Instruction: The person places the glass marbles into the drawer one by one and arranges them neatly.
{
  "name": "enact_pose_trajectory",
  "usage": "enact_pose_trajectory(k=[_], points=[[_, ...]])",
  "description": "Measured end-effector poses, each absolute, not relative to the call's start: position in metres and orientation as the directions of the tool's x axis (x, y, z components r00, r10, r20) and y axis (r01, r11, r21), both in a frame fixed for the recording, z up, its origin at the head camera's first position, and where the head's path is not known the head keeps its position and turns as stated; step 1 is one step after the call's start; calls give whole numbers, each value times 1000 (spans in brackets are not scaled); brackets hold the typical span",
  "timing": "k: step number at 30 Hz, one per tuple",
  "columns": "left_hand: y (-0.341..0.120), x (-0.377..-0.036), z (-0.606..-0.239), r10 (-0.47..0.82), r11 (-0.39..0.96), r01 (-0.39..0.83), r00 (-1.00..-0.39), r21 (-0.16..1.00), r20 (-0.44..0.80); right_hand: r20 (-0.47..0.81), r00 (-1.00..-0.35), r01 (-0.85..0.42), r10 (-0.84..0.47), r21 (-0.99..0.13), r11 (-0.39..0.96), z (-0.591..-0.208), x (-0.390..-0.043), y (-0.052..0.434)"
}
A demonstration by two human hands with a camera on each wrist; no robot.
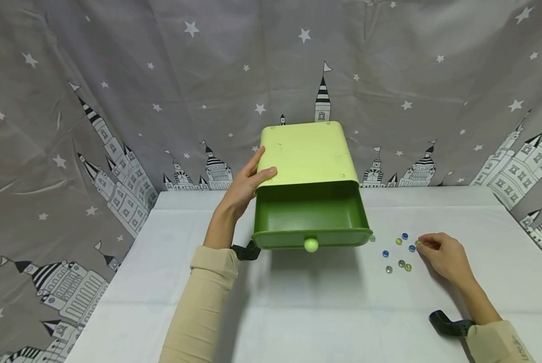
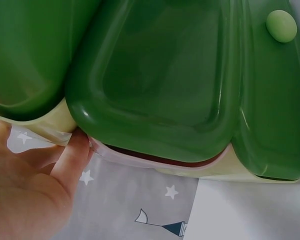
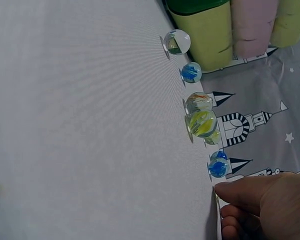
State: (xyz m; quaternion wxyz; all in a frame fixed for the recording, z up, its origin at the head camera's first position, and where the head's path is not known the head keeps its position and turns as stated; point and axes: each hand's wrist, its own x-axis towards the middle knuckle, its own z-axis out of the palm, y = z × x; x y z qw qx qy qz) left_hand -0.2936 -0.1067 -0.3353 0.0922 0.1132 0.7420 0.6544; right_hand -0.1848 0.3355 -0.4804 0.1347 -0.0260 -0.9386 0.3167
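Note:
A light green box (image 1: 305,154) stands on the white table (image 1: 298,312), its dark green drawer (image 1: 312,214) pulled out toward me and showing nothing inside. A pale round knob (image 1: 311,245) sits on the drawer front. My left hand (image 1: 248,184) grips the box's left top edge, thumb on the lid; the left wrist view shows its fingers (image 2: 70,160) against the box beside the drawer (image 2: 165,75). Several glass marbles (image 1: 400,252) lie right of the drawer. My right hand (image 1: 441,252) pinches a green marble (image 1: 418,243) at the cluster's right edge. The marbles (image 3: 202,122) line up ahead of that hand (image 3: 262,200).
A grey curtain with stars and castles (image 1: 117,101) hangs behind and beside the table. The table's left edge (image 1: 117,272) and right edge (image 1: 531,242) are near. One marble (image 1: 373,238) lies close to the drawer's right corner.

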Motion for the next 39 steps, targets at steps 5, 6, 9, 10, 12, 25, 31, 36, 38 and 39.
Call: enact_pose_trajectory(k=[5, 6, 9, 10, 12, 25, 31, 36, 38, 39], points=[[-107, -294, -335, 294, 116, 51, -956, 992, 15, 225, -963, -20, 147, -606, 796, -480, -185, 334], [-106, -293, -335, 295, 116, 53, -955, 992, 17, 228, -962, -20, 149, -605, 796, -480, -184, 334], [-106, -293, -335, 295, 114, 55, -955, 992, 19, 236, -960, -23, 152, -604, 797, -479, -184, 333], [-106, -293, -335, 295, 114, 55, -955, 992, 19, 240, -959, -25, 151, -603, 797, -479, -184, 334], [-106, -293, -334, 293, 111, 52, -956, 992, 17, 248, -958, -31, 148, -599, 800, -479, -184, 334], [-104, -292, -335, 292, 110, 55, -956, 992, 21, 238, -957, -14, 163, -602, 798, -479, -182, 335], [-104, -292, -335, 292, 110, 55, -956, 992, 21, 237, -957, -12, 165, -604, 797, -480, -182, 335], [-105, -293, -336, 291, 111, 49, -956, 993, 14, 245, -954, -12, 172, -605, 796, -481, -182, 335], [-106, -293, -336, 287, 111, 46, -958, 993, 12, 245, -953, -10, 176, -609, 793, -482, -182, 334], [-106, -294, -336, 284, 111, 45, -959, 993, 12, 244, -953, -7, 179, -611, 792, -482, -182, 333]])
